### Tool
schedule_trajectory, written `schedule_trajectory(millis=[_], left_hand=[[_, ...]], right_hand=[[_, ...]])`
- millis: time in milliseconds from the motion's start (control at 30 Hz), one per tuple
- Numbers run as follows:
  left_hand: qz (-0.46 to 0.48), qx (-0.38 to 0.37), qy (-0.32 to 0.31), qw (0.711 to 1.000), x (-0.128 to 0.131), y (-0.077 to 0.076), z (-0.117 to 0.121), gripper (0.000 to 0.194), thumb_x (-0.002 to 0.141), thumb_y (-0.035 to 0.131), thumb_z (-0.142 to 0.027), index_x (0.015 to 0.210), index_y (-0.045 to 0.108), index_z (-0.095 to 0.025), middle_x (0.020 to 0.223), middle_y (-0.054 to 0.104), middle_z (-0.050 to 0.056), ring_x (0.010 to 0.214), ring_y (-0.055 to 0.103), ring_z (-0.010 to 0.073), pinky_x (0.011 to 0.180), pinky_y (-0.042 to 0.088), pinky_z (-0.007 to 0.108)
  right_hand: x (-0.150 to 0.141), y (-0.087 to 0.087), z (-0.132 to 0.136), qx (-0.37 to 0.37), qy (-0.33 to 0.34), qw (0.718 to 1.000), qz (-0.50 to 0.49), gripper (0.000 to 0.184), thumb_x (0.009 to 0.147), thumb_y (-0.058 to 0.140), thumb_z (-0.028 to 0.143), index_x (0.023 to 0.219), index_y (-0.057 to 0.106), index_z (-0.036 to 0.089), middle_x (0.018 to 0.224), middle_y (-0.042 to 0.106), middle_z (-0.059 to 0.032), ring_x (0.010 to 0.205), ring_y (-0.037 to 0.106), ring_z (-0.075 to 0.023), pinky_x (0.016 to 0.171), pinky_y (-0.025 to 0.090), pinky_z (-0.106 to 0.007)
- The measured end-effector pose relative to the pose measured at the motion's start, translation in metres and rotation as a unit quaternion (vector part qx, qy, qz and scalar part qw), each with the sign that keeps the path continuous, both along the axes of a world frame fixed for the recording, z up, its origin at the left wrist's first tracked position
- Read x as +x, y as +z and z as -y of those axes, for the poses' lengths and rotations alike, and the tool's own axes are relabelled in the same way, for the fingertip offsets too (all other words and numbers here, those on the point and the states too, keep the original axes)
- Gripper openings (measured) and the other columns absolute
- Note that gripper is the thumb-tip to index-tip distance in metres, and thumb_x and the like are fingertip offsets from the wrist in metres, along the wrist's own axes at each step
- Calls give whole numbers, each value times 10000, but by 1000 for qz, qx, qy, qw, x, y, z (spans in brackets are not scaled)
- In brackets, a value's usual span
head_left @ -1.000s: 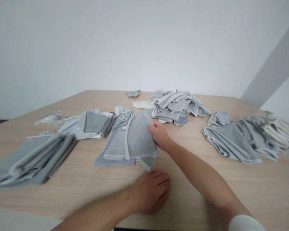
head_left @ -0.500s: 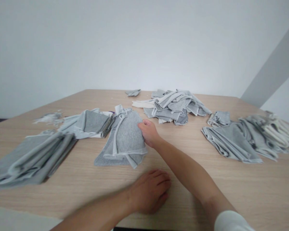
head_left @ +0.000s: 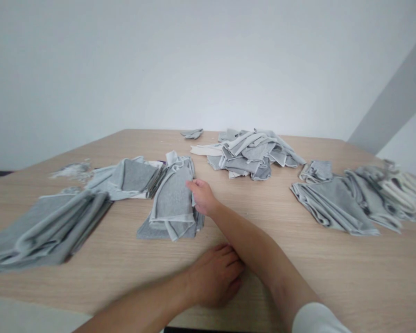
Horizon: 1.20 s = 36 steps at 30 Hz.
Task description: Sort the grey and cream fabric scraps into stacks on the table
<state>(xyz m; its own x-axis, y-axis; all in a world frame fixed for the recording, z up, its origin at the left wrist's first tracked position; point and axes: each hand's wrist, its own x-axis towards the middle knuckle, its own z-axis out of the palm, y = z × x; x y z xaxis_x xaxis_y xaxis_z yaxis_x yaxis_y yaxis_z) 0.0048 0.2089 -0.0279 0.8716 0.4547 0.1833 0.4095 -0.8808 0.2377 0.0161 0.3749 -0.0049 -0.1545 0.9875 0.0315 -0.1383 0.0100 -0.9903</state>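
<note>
My right hand (head_left: 203, 196) pinches the right edge of a grey cloth piece (head_left: 173, 196) with pale seams. That piece lies over a stack of grey cloth (head_left: 145, 230), whose lower edge sticks out at the left and front. My left hand (head_left: 217, 275) rests on the wooden table (head_left: 142, 273) near its front edge, fingers curled and pressed together. Nothing shows in it, though its underside is hidden. My right forearm passes just over its fingertips.
Folded grey cloth (head_left: 48, 231) lies at the left, with another stack (head_left: 135, 175) behind it and white scraps (head_left: 72, 171) beyond. A loose heap (head_left: 256, 152) sits at the back. More folded pieces (head_left: 333, 203) and cream cloth (head_left: 405, 189) occupy the right.
My right hand has carried the grey cloth piece leftward and lowered it onto the stack. My left hand has stayed in place on the table.
</note>
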Motion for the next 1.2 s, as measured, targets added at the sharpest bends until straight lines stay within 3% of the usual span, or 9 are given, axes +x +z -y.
schedule_trajectory(millis=[200,500,600,767,967,1200], left_hand=[[-1,1,-1,1000,0,1,0,263,846,563,-263,1090,601,-171,1136,645,81,1097,574,265,1015,426,413],[21,-11,0,1000,-1,-1,0,295,842,553,-261,1120,587,-171,1165,637,89,1135,562,259,1014,420,424],[27,-3,-2,1000,-1,-2,0,267,851,536,-261,1096,592,-171,1148,642,91,1112,571,251,1009,422,418],[34,8,-8,999,-1,-2,0,260,848,534,-249,1086,591,-160,1144,643,94,1115,565,239,1017,420,393],[33,19,-6,999,-2,-3,0,245,875,504,-263,1086,587,-169,1141,647,89,1119,570,239,1010,421,385],[45,21,-4,999,-3,-5,0,259,860,526,-263,1095,583,-168,1135,652,89,1119,569,233,1010,418,384]], right_hand=[[12,-14,-4,-36,-41,992,116,174,681,555,204,522,486,192,415,378,74,402,387,-88,424,274,-196],[41,-18,-4,3,-85,954,287,205,765,526,263,571,547,200,501,530,-3,489,535,-147,496,385,-246],[59,-17,1,36,-107,922,371,188,783,533,289,626,585,199,623,606,-49,636,593,-187,606,433,-290],[101,-16,-1,88,-151,849,498,221,834,499,309,911,655,173,996,652,-146,956,588,-254,833,442,-372],[158,-27,-17,127,-196,777,585,329,865,441,252,1061,657,100,1268,533,-219,1217,439,-307,1035,309,-420],[194,-43,-33,116,-268,723,626,451,842,473,291,1220,590,76,1536,226,-221,1405,172,-376,1103,124,-545]])
